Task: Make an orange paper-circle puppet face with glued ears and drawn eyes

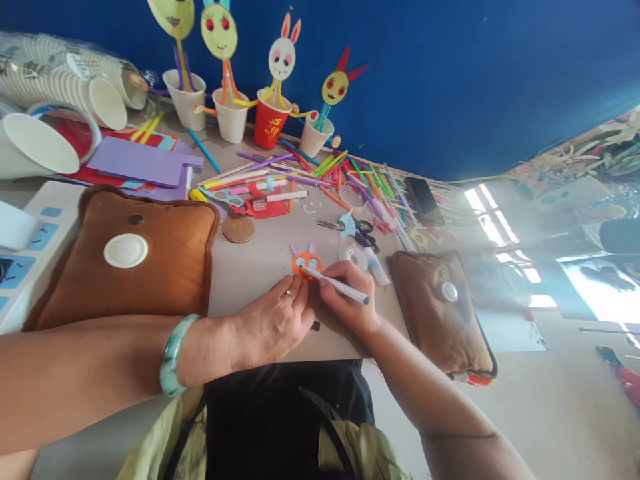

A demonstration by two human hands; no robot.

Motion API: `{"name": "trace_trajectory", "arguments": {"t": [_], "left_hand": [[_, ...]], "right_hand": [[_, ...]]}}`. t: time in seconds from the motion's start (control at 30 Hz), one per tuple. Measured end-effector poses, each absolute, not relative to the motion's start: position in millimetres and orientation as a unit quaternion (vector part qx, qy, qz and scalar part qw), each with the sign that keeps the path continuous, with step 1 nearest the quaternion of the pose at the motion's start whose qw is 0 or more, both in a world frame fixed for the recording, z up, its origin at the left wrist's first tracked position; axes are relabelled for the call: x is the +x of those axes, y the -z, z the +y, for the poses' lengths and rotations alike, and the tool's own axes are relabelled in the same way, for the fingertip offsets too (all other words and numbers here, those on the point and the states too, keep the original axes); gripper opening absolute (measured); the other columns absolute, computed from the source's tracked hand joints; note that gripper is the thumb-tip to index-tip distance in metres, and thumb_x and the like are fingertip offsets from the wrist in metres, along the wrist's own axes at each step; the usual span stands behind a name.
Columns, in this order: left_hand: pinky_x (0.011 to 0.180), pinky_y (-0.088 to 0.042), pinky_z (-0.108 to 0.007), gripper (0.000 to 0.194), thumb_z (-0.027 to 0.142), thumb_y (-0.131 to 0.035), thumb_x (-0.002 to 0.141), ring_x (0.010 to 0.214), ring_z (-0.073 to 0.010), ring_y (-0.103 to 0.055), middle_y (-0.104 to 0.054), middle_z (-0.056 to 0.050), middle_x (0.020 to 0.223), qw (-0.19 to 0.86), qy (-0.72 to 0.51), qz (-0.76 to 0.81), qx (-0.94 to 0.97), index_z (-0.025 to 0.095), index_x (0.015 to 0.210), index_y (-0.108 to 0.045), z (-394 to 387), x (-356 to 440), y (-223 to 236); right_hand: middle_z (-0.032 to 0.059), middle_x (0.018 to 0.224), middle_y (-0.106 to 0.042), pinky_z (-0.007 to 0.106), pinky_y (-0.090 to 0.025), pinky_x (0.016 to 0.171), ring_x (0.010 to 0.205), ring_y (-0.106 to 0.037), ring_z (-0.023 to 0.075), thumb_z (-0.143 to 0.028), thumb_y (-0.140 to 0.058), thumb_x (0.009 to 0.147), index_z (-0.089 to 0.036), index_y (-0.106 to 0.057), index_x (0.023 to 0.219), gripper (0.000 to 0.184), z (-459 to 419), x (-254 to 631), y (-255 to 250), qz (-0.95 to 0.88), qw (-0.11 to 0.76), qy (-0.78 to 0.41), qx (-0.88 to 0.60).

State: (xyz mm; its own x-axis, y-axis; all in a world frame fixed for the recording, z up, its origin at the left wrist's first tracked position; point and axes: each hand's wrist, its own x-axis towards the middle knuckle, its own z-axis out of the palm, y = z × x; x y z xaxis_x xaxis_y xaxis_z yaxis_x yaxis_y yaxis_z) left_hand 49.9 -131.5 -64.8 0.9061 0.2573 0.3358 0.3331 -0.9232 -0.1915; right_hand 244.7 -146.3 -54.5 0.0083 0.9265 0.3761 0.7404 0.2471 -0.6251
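My right hand (pixel 348 298) grips a white pen (pixel 340 285) whose tip rests on a small orange paper face (pixel 303 264) with two pale ears and white eyes. My left hand (pixel 273 320), ring on one finger and a green bangle on the wrist, lies on the grey table (pixel 260 260) with its fingertips pinning the near edge of that orange face. A small black pen cap (pixel 315 326) lies just under my left hand.
Two brown cushions (pixel 135 257) (pixel 443 310) flank the work spot. Coloured straws (pixel 350 177), scissors (pixel 357 230), tape roll (pixel 353 256), glue stick (pixel 376 267) and a phone (pixel 424 198) lie beyond. Paper-cup figures (pixel 270 120) and stacked cups (pixel 60 87) stand at the back.
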Motion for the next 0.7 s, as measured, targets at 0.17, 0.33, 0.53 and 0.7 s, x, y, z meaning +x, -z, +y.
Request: {"name": "trace_trajectory", "arguments": {"t": [0.17, 0.33, 0.53, 0.7], "left_hand": [[0.098, -0.044, -0.046, 0.031, 0.041, -0.061, 0.091, 0.109, -0.0352, -0.066, -0.070, -0.026, 0.110, 0.123, 0.165, -0.153, -0.967, 0.010, 0.090, -0.063, -131.8, 50.2, 67.3], [0.097, -0.044, -0.047, 0.031, 0.039, -0.059, 0.092, 0.109, -0.0352, -0.066, -0.070, -0.027, 0.110, 0.111, 0.160, -0.148, -0.970, 0.009, 0.091, -0.063, -130.9, 49.9, 67.9], [0.098, -0.044, -0.048, 0.029, 0.036, -0.059, 0.093, 0.109, -0.0352, -0.065, -0.069, -0.029, 0.110, 0.084, 0.160, -0.146, -0.973, 0.007, 0.093, -0.064, -130.2, 49.7, 65.9], [0.098, -0.045, -0.047, 0.029, 0.037, -0.058, 0.093, 0.110, -0.0352, -0.066, -0.070, -0.027, 0.111, 0.100, 0.153, -0.146, -0.972, 0.008, 0.091, -0.064, -130.5, 49.7, 66.5]], "right_hand": [[-0.0030, 0.063, -0.067, 0.025, -0.048, 0.053, 0.053, -0.060, 0.0122, -0.018, -0.061, 0.074, -0.022, -0.061, 0.077, 0.005, -146.1, 245.6, 57.5, -0.700, 0.387, -0.123, -0.588], [-0.0024, 0.064, -0.068, 0.025, -0.049, 0.053, 0.053, -0.061, 0.0124, -0.019, -0.062, 0.074, -0.022, -0.060, 0.077, 0.005, -145.8, 244.5, 57.3, -0.700, 0.386, -0.125, -0.588], [-0.0013, 0.063, -0.069, 0.026, -0.049, 0.052, 0.053, -0.061, 0.0131, -0.022, -0.061, 0.075, -0.023, -0.060, 0.076, 0.002, -146.4, 243.6, 56.2, -0.693, 0.372, -0.124, -0.605], [-0.0018, 0.063, -0.068, 0.025, -0.048, 0.052, 0.053, -0.060, 0.0124, -0.021, -0.062, 0.075, -0.022, -0.060, 0.076, 0.002, -146.4, 243.8, 57.2, -0.692, 0.382, -0.124, -0.599]]}}
